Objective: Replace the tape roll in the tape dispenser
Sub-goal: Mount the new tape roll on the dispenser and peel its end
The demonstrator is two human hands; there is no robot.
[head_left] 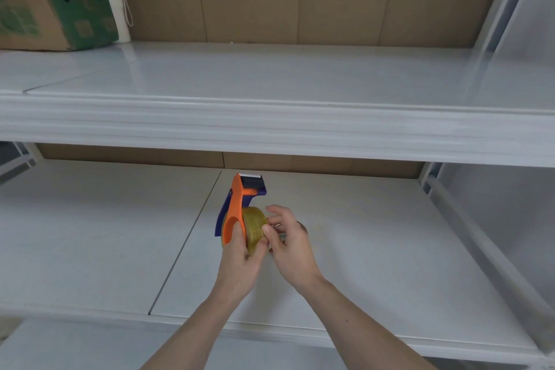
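- Your left hand (240, 252) grips the dispenser (237, 204) by its orange handle, held just above the lower shelf (375, 249), centre of the scene.
- Dispenser long axis runs near-to-far; the toothed blade end points far, away from you, and the handle is near.
- Roll (254, 228) sits on the dispenser's right side, its round face to the right.
- Your right hand (289, 245) is half-closed, fingertips on the roll's right edge; a firm pinch can't be told.
- Right hand is nearer the roll, so it likely pulls or pushes sideways, left-right.
- Something dark behind the right hand; unclear.
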